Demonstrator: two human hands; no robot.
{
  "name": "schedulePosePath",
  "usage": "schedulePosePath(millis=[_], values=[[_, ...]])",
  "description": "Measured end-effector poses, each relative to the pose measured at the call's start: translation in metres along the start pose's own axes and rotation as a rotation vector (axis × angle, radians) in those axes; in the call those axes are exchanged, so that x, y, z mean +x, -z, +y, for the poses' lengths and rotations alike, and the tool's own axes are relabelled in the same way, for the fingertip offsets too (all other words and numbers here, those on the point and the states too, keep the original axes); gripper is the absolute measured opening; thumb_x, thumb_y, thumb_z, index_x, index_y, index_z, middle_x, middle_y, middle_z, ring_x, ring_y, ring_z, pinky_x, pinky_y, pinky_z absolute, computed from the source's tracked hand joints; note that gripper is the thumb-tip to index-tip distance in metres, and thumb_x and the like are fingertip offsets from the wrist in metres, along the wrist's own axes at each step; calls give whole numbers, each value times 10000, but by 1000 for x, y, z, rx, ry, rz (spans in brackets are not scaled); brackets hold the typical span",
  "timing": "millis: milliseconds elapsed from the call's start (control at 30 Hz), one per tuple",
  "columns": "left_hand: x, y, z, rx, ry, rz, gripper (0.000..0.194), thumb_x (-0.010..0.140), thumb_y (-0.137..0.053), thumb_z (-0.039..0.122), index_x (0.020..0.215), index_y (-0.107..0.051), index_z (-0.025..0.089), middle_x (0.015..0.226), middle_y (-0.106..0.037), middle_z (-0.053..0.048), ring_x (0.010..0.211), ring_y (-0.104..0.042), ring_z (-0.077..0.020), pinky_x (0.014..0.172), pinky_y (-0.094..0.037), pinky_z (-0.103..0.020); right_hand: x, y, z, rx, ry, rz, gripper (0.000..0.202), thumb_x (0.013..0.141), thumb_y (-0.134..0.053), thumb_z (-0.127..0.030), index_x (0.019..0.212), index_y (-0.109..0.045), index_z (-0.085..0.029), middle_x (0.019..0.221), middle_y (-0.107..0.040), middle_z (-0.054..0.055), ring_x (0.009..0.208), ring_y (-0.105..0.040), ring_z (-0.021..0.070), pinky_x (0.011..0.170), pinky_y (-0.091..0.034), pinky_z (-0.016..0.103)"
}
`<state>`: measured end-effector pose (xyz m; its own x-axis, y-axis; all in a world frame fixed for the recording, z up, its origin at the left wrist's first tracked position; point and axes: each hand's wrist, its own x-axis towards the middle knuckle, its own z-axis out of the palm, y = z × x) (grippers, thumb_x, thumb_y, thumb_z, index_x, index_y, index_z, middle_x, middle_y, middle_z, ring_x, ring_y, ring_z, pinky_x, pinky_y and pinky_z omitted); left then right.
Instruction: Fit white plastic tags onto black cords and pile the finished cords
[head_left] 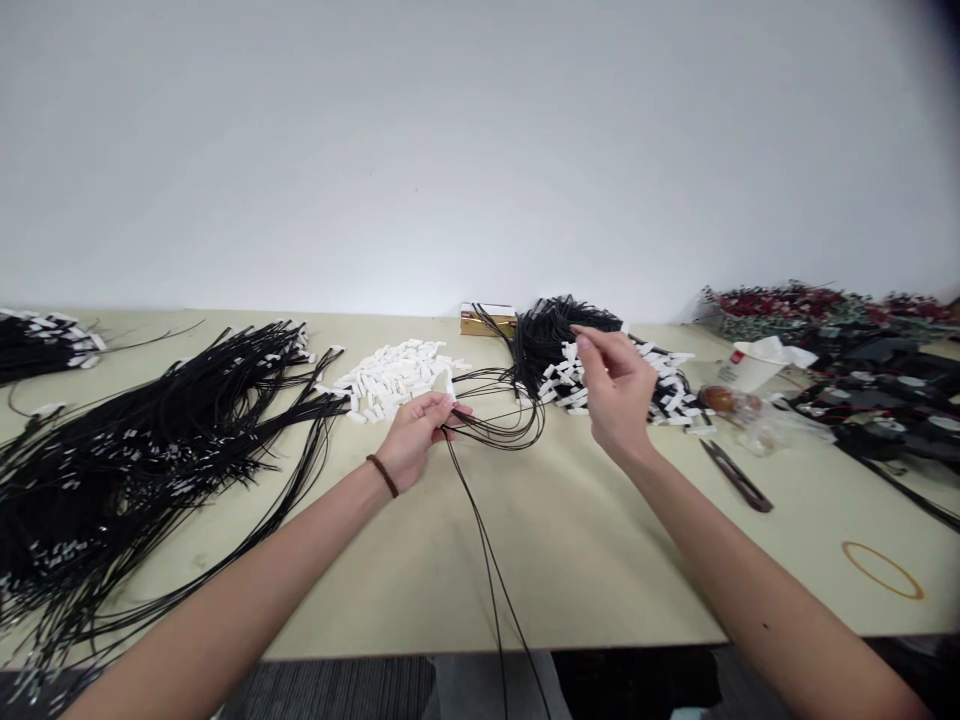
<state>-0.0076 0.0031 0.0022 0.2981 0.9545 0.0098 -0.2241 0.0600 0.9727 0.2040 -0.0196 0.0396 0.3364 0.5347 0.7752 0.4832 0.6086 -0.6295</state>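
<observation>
My left hand (426, 430) is closed on several thin black cables (495, 432), which loop to the right and hang down over the table's front edge. Just behind it, a white piece (444, 383) stands up at the fingers. My right hand (616, 385) is raised to the right, thumb and fingertips pinched together in front of a pile of black cables with white ends (555, 330); whatever is between the fingertips is too small to make out. Loose white connectors (394, 375) lie heaped behind my left hand.
A large bundle of black cables (150, 430) covers the left side. At the right are dark snips (736, 476), a paper cup (754, 365), a plastic bag (765, 425), an orange rubber band (883, 570) and black parts (900, 390). A gold box (484, 325) stands by the wall.
</observation>
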Motion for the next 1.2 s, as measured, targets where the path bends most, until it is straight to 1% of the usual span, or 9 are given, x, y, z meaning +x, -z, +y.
schedulePosePath(millis=[67,133,167,233,433,533,733,1033,1200], values=[[1,1,0,-8,-4,-15,159,712,-615,289,726,-583,133,833,-652,-67,693,-535,-102,562,-381,-198,-7,-3,-6,-155,215,-89,141,809,-538,-256,875,-657,-219,739,-567,25,623,-491,113,512,-381,243],[1,1,0,-20,-13,-28,166,709,-621,295,732,-573,138,836,-652,-63,693,-533,-99,571,-386,-199,-17,-9,-11,-223,369,-201,113,800,-550,-207,807,-663,-207,698,-579,28,647,-503,125,566,-400,260],[1,1,0,-28,-17,-37,167,706,-626,295,732,-564,142,834,-653,-60,695,-535,-101,575,-388,-200,-21,-12,-13,-243,417,-251,105,796,-555,-195,774,-658,-198,680,-582,28,647,-502,128,579,-402,264],[1,2,0,-45,-20,-60,168,703,-632,290,729,-540,151,818,-654,-54,697,-541,-106,580,-392,-205,-29,-18,-15,-274,461,-311,97,789,-564,-189,726,-638,-184,652,-582,27,640,-488,131,581,-393,266],[0,1,1,-52,-37,-109,185,713,-629,304,732,-517,158,821,-653,-49,712,-548,-113,601,-401,-216,-33,-19,-17,-314,443,-309,126,789,-552,-203,670,-589,-181,604,-545,15,609,-429,128,567,-355,262],[0,1,1,-61,-44,-104,201,707,-635,312,726,-509,156,822,-652,-50,719,-550,-116,608,-403,-219,-32,-18,-19,-318,439,-305,143,785,-549,-205,646,-569,-181,590,-529,15,606,-419,132,562,-344,264],[-2,-1,4,-44,-54,-84,214,705,-635,327,729,-515,151,827,-652,-57,718,-551,-117,618,-408,-224,-33,-18,-21,-318,420,-344,155,794,-528,-225,645,-558,-194,590,-501,14,605,-401,138,562,-329,274],[-2,-2,5,-31,-88,-69,229,679,-657,331,723,-513,159,795,-660,-53,735,-567,-136,618,-416,-238,-32,-18,-27,-223,319,-389,189,781,-545,-242,599,-537,-190,539,-447,-7,568,-386,125,553,-312,270],[-3,-1,5,9,-105,-108,225,707,-630,348,737,-514,157,801,-656,-57,741,-564,-136,613,-426,-236,-32,-18,-28,-151,261,-401,189,778,-555,-236,597,-540,-184,533,-448,-13,561,-389,118,547,-312,263]])
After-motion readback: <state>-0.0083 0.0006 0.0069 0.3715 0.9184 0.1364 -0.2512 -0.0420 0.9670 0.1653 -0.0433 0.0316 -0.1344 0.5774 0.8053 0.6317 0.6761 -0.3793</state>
